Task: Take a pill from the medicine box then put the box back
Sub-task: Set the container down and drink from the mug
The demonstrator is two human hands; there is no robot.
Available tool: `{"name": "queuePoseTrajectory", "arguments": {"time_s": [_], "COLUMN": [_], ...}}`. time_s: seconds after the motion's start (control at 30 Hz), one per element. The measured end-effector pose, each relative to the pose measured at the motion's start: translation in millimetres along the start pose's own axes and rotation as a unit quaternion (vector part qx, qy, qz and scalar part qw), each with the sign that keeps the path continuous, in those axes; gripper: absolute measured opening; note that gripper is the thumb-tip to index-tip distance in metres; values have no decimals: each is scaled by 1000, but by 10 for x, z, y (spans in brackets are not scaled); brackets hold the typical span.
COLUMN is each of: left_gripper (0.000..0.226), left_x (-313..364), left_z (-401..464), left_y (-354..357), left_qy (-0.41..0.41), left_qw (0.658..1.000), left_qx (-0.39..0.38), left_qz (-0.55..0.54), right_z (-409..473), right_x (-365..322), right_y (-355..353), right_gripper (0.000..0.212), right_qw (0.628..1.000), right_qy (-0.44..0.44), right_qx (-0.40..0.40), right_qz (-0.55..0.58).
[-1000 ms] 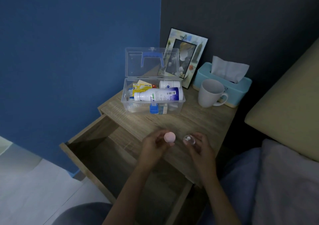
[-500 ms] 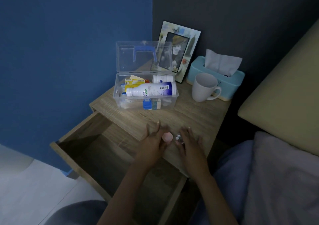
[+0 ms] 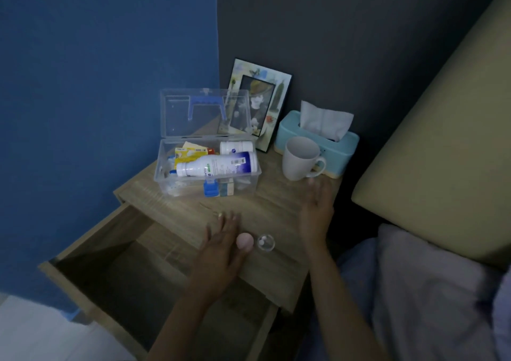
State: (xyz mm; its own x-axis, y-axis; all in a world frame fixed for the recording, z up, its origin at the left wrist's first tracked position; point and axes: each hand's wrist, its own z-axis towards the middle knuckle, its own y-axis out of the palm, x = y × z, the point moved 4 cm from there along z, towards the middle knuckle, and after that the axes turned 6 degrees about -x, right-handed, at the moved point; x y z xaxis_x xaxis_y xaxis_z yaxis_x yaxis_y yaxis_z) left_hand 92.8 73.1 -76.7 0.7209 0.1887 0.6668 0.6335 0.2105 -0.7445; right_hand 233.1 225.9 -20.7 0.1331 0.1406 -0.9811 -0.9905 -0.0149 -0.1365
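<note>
The clear medicine box (image 3: 166, 176) stands open at the back left of the nightstand, lid upright, holding a white bottle (image 3: 217, 165) and packets. Near the front edge lie a pink round cap (image 3: 244, 241) and a small clear container (image 3: 266, 242) with a white pill in it. My left hand (image 3: 222, 243) rests flat beside the pink cap, fingers spread, touching it at the thumb side. My right hand (image 3: 316, 211) hovers open over the tabletop, just below the white mug (image 3: 300, 158), holding nothing.
The nightstand (image 3: 276, 203) has its drawer (image 3: 116, 272) pulled out at the front left. A photo frame (image 3: 261, 103) and a teal tissue box (image 3: 343, 145) stand at the back. A bed with pillow (image 3: 442, 145) lies to the right.
Both hands set the pink cap and the clear container down on the tabletop and let go. My right hand then moved right and back, toward the mug.
</note>
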Motion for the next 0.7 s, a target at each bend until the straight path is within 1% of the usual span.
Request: {"name": "queuePoseTrajectory", "arguments": {"time_s": [0.07,0.17,0.23,0.33,0.47,0.6,0.7], "left_gripper": [72,77,73,62,59,59,60], "left_x": [22,35,28,6,-1,15,-20], "left_z": [-28,-52,-52,-44,-38,-41,-64], "left_y": [-19,-40,-28,9,31,5,-22], "left_qy": [-2,-15,-17,-9,-6,-12,-23], "left_qw": [1000,1000,1000,999,997,995,989], "left_qx": [-4,-5,-11,-21,-27,-40,-52], "left_qz": [4,-3,2,37,72,89,139], "right_z": [358,761,919,1023,1060,930,724], "right_x": [-130,-102,-32,25,-2,-46,-71], "right_y": [56,182,231,238,186,82,-18], "right_gripper": [42,52,49,46,43,43,42], "right_qw": [999,993,989,979,970,971,971], "right_qy": [1,71,101,141,143,131,112], "right_qx": [41,42,32,21,11,8,4], "right_qz": [-7,-84,-108,-147,-198,-199,-209]}}
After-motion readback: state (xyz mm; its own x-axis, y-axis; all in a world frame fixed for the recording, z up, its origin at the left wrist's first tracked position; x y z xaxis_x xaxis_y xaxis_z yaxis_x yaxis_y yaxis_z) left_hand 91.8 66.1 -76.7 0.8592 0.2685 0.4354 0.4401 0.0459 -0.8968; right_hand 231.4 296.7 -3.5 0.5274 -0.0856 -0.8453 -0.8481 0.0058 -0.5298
